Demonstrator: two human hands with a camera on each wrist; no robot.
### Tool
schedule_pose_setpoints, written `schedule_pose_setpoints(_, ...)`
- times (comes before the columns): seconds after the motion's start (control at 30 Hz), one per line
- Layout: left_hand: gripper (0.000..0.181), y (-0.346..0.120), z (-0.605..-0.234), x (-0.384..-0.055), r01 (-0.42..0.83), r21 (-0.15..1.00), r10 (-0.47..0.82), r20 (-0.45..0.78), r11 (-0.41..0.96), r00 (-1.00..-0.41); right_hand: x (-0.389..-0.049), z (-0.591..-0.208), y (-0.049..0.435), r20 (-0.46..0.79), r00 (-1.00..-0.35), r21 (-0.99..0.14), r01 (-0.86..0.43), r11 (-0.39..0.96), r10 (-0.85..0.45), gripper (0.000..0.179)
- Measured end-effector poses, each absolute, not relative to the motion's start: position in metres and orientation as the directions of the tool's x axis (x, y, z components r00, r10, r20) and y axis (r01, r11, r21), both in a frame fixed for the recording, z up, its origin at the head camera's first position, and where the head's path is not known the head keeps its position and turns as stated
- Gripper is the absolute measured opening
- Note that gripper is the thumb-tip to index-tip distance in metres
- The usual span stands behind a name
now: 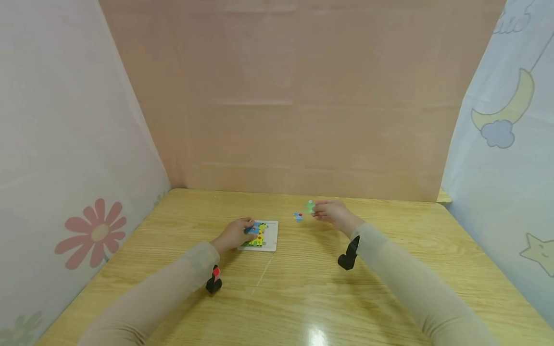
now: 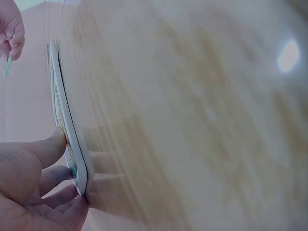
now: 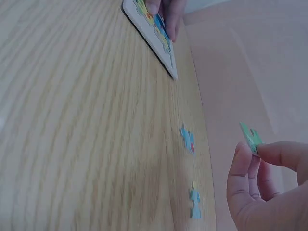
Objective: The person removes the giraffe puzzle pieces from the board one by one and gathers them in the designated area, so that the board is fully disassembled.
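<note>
A white-framed jigsaw board (image 1: 270,236) with a yellow giraffe picture lies on the table left of centre, its right part showing bare white. My left hand (image 1: 235,234) holds the board's left side, thumb on the picture and other fingers along the edge (image 2: 79,185). To the right and farther back, my right hand (image 1: 331,213) pinches a green puzzle piece (image 3: 250,138) between thumb and fingers, above the table. Beneath and beside that hand lie a blue puzzle piece with a red spot (image 3: 187,139) and another light-blue puzzle piece (image 3: 194,202).
The wooden table (image 1: 294,298) ends at a tan backdrop (image 1: 285,120). Patterned cloth walls stand at the left (image 1: 65,120) and right (image 1: 497,182). Each wrist carries a small black camera mount (image 1: 348,257).
</note>
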State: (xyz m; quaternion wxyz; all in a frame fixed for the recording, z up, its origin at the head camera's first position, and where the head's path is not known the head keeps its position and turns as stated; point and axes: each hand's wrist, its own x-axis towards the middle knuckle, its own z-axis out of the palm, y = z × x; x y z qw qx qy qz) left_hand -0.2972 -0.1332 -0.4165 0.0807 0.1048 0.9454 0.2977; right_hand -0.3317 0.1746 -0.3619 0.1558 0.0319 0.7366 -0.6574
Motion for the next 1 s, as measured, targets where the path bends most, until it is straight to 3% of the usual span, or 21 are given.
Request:
schedule_pose_setpoints(0.4, 0.058, -0.134, -0.416, -0.299, 0.148, 0.563, 0.244, -0.099, 0.813, -0.965, -0.342, -0.367, 0.213, -0.270, -0.948, -0.947, 0.229, 0.226, -0.170, 0.053)
schedule_pose_setpoints(1.0, 0.053, -0.133, -0.414, -0.297, 0.132, 0.590, 0.225, -0.086, 0.797, -0.970, -0.357, -0.383, 0.249, -0.387, -0.919, -0.881, 0.391, 0.267, 0.071, 0.045)
